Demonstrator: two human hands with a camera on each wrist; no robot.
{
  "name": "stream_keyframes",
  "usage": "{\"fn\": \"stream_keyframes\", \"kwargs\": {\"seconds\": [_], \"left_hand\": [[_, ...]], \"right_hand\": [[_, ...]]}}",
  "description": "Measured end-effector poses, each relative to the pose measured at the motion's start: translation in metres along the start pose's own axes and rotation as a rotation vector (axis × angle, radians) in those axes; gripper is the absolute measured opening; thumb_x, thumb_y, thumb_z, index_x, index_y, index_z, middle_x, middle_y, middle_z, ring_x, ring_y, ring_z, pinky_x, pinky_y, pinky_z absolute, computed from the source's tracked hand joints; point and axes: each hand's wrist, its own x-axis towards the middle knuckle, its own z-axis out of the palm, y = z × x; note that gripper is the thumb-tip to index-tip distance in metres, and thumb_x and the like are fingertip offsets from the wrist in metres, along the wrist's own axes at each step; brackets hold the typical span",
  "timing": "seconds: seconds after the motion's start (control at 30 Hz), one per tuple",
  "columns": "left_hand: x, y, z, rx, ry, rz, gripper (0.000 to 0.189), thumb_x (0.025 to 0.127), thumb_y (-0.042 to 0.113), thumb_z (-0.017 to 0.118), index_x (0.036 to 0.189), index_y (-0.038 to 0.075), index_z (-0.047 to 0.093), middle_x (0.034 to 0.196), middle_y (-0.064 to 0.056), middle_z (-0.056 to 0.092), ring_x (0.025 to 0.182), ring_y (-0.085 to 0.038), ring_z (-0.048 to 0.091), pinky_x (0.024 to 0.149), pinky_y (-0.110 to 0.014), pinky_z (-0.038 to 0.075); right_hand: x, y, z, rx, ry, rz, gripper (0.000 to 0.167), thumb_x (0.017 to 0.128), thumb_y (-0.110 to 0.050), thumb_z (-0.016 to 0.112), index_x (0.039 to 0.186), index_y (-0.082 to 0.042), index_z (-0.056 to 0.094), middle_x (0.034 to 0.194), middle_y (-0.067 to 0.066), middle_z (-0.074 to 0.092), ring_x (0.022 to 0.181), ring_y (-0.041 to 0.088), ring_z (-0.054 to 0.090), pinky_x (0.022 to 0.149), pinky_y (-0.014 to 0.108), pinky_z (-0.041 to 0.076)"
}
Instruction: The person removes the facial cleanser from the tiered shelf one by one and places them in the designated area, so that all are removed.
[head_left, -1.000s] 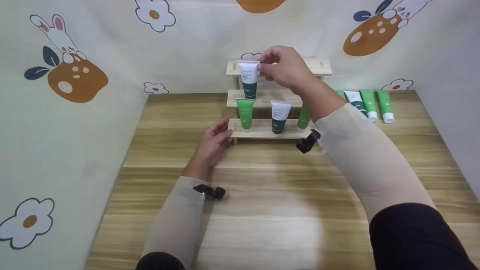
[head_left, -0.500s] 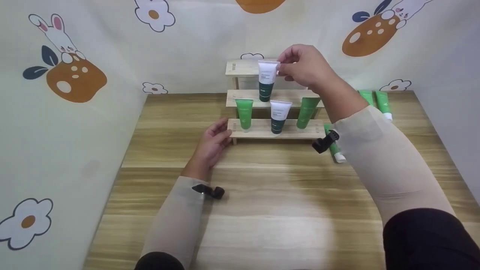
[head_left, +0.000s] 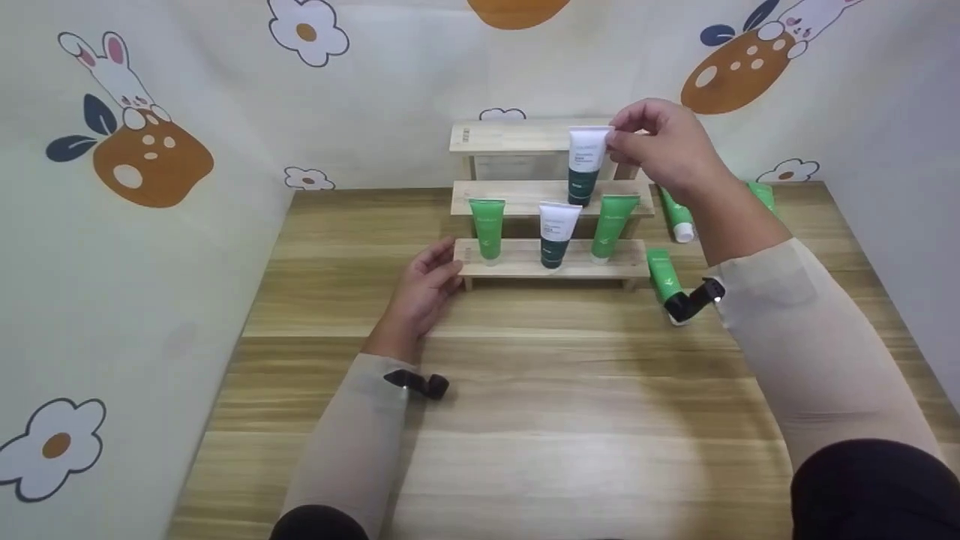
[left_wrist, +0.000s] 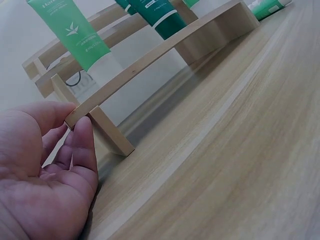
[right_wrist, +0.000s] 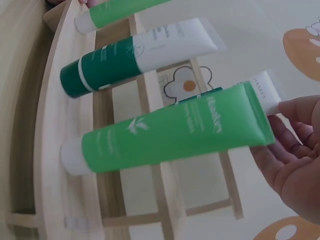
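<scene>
My right hand [head_left: 667, 146] pinches a white and dark green squeeze tube [head_left: 586, 161] by its flat top end. The tube is upright, its cap end over the right part of the middle shelf [head_left: 510, 196]. In the right wrist view a green tube [right_wrist: 165, 135] largely covers it. My left hand [head_left: 427, 289] grips the left end of the lowest shelf of the wooden display rack [left_wrist: 135, 72], thumb above and a finger below. On that shelf stand a green tube [head_left: 489, 229], a white and dark green tube [head_left: 559, 234] and another green tube [head_left: 615, 226].
Right of the rack, a green tube [head_left: 664, 274] lies on the wooden table [head_left: 510, 420]. Behind it lie another green tube [head_left: 679, 217] and one partly hidden by the right forearm. The top shelf [head_left: 517, 136] stands against a patterned backdrop [head_left: 405, 82].
My right hand has carried the white and dark green tube rightward along the middle shelf, from its left end to its right part. The left hand has stayed on the rack.
</scene>
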Motion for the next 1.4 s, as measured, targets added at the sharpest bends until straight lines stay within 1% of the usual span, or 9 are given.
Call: {"fn": "stream_keyframes", "kwargs": {"seconds": [0.13, 0.37, 0.47, 0.63, 0.73, 0.97, 1.13, 1.3, 1.4], "left_hand": [[0.0, 0.001, 0.0, 0.009, 0.003, 0.001, 0.058, 0.102, -0.002, 0.064, 0.158, 0.008, 0.05, 0.149, -0.01, 0.055, 0.117, -0.015, 0.06, 0.086, -0.02, 0.057], [0.001, 0.002, 0.001, 0.012, 0.005, 0.001, 0.059, 0.102, -0.003, 0.064, 0.158, 0.008, 0.049, 0.15, -0.01, 0.055, 0.116, -0.015, 0.061, 0.086, -0.02, 0.058], [0.002, 0.002, 0.002, 0.011, 0.004, 0.004, 0.058, 0.102, -0.002, 0.064, 0.158, 0.007, 0.049, 0.147, -0.009, 0.056, 0.114, -0.014, 0.061, 0.086, -0.02, 0.057], [0.002, 0.002, 0.002, 0.007, -0.002, 0.007, 0.059, 0.102, -0.002, 0.064, 0.158, 0.007, 0.048, 0.144, -0.008, 0.056, 0.114, -0.014, 0.061, 0.086, -0.02, 0.057], [0.001, 0.002, 0.001, 0.01, 0.0, 0.001, 0.059, 0.102, -0.001, 0.065, 0.158, 0.009, 0.05, 0.145, -0.007, 0.057, 0.116, -0.014, 0.061, 0.088, -0.02, 0.058], [-0.001, 0.002, 0.0, 0.0, 0.01, 0.002, 0.058, 0.101, -0.002, 0.065, 0.156, 0.008, 0.051, 0.147, -0.008, 0.056, 0.116, -0.016, 0.061, 0.089, -0.021, 0.058], [-0.001, 0.001, 0.0, 0.003, 0.02, 0.005, 0.057, 0.101, -0.003, 0.066, 0.155, 0.008, 0.053, 0.148, -0.009, 0.057, 0.116, -0.016, 0.061, 0.087, -0.02, 0.057], [-0.001, 0.0, 0.0, 0.017, 0.017, 0.002, 0.059, 0.1, -0.001, 0.068, 0.155, 0.009, 0.053, 0.15, -0.01, 0.057, 0.117, -0.017, 0.062, 0.09, -0.021, 0.058], [-0.001, 0.0, 0.0, 0.018, 0.006, 0.002, 0.06, 0.1, -0.001, 0.067, 0.156, 0.009, 0.051, 0.152, -0.01, 0.055, 0.117, -0.017, 0.062, 0.091, -0.022, 0.058]], "right_hand": [[-0.004, 0.012, -0.009, 0.099, 0.043, -0.006, 0.026, 0.103, -0.024, 0.073, 0.126, -0.014, 0.071, 0.123, 0.0, 0.067, 0.118, 0.021, 0.069, 0.098, 0.023, 0.062], [-0.013, 0.029, -0.028, 0.24, 0.117, -0.089, 0.023, 0.101, -0.016, 0.074, 0.123, -0.008, 0.072, 0.114, 0.003, 0.076, 0.112, 0.021, 0.071, 0.09, 0.02, 0.064], [-0.017, 0.036, -0.038, 0.325, 0.144, -0.099, 0.026, 0.099, -0.015, 0.077, 0.123, -0.007, 0.072, 0.112, 0.004, 0.075, 0.11, 0.021, 0.072, 0.088, 0.021, 0.064], [-0.024, 0.05, -0.054, 0.458, 0.193, -0.07, 0.037, 0.093, -0.017, 0.084, 0.127, -0.008, 0.073, 0.12, 0.006, 0.073, 0.112, 0.023, 0.073, 0.09, 0.026, 0.064], [-0.027, 0.058, -0.062, 0.508, 0.225, -0.062, 0.041, 0.091, -0.017, 0.085, 0.129, -0.009, 0.072, 0.125, 0.006, 0.072, 0.116, 0.024, 0.071, 0.09, 0.029, 0.063], [-0.036, 0.081, -0.077, 0.552, 0.289, -0.061, 0.041, 0.093, -0.017, 0.084, 0.13, -0.008, 0.071, 0.125, 0.006, 0.068, 0.121, 0.024, 0.065, 0.088, 0.028, 0.065], [-0.043, 0.101, -0.083, 0.558, 0.302, -0.029, 0.042, 0.092, -0.018, 0.084, 0.131, -0.008, 0.07, 0.125, 0.005, 0.066, 0.117, 0.022, 0.065, 0.087, 0.025, 0.065], [-0.052, 0.125, -0.086, 0.534, 0.315, 0.002, 0.043, 0.093, -0.02, 0.084, 0.132, -0.009, 0.07, 0.125, 0.004, 0.066, 0.116, 0.021, 0.063, 0.087, 0.022, 0.065], [-0.057, 0.14, -0.086, 0.528, 0.322, 0.017, 0.038, 0.096, -0.017, 0.081, 0.131, -0.009, 0.069, 0.123, 0.003, 0.066, 0.115, 0.02, 0.061, 0.085, 0.022, 0.065]]}}
